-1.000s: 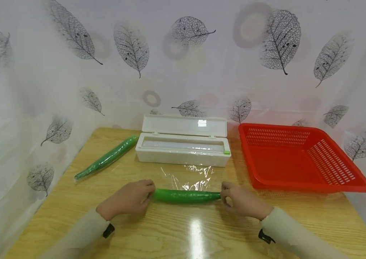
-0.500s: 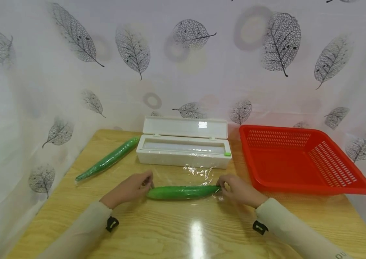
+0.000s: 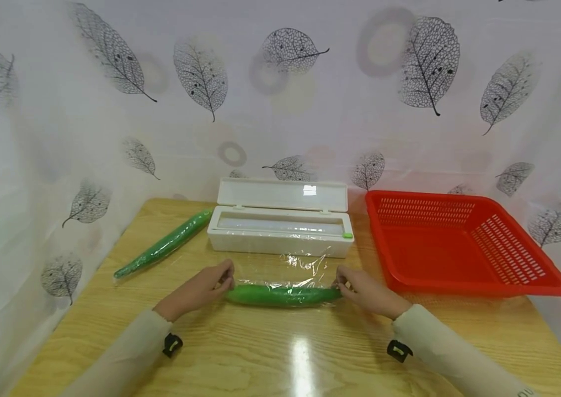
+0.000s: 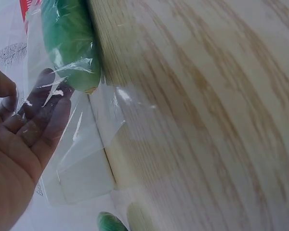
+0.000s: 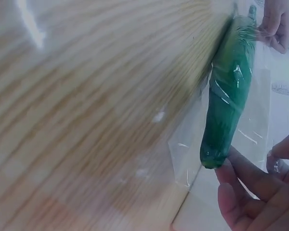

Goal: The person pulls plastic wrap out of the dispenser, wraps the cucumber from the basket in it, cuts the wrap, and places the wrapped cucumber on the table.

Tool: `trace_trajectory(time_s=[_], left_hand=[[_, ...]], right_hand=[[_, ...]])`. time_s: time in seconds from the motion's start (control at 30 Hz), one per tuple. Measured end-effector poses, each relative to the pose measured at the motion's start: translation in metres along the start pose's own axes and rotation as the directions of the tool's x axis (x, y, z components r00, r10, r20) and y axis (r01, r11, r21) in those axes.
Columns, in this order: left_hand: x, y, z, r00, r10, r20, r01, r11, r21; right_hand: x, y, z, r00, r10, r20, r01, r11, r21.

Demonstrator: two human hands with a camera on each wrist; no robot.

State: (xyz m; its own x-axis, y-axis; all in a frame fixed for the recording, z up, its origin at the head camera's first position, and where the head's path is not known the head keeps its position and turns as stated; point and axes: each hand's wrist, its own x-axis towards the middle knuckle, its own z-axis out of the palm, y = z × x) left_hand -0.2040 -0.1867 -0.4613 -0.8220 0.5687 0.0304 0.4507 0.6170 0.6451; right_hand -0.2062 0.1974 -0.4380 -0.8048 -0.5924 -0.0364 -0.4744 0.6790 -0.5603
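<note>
The nearer cucumber (image 3: 282,296) lies on the bench (image 3: 240,353), long axis left to right, between left hand (image 3: 201,289) and right hand (image 3: 370,294), neither clearly closer; both hands' fingers pinch clear film (image 3: 305,263) beside its ends.

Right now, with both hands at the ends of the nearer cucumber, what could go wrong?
The cling film shows creases between the nearer cucumber and the white dispenser box, so it might bunch up and stick to itself. The left hand and the right hand pinch the film near the cucumber's ends; if one pulls harder, it could tear. The film also seems to run back to the box, so a hard tug might drag the box forward.
</note>
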Motion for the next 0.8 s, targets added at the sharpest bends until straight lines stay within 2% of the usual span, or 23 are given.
trace_trajectory(time_s=[0.2, 0.47, 0.63, 0.8], left_hand=[[0.002, -0.001, 0.001, 0.999, -0.042, -0.024, 0.042, 0.999, -0.017], [0.009, -0.010, 0.003, 0.990, -0.105, -0.090, 0.098, 0.992, -0.075], [0.016, -0.009, 0.005, 0.971, -0.191, -0.145, 0.183, 0.981, -0.069], [0.022, -0.006, 0.009, 0.954, -0.238, -0.184, 0.242, 0.970, -0.003]], right_hand=[[-0.001, 0.002, 0.000, 1.000, 0.019, -0.001, -0.019, 0.998, 0.058], [0.008, 0.008, 0.010, 0.987, 0.123, -0.106, -0.118, 0.992, 0.054], [0.016, 0.008, 0.015, 0.970, 0.175, -0.171, -0.171, 0.985, 0.038], [0.023, 0.009, 0.020, 0.963, 0.189, -0.194, -0.199, 0.979, -0.032]])
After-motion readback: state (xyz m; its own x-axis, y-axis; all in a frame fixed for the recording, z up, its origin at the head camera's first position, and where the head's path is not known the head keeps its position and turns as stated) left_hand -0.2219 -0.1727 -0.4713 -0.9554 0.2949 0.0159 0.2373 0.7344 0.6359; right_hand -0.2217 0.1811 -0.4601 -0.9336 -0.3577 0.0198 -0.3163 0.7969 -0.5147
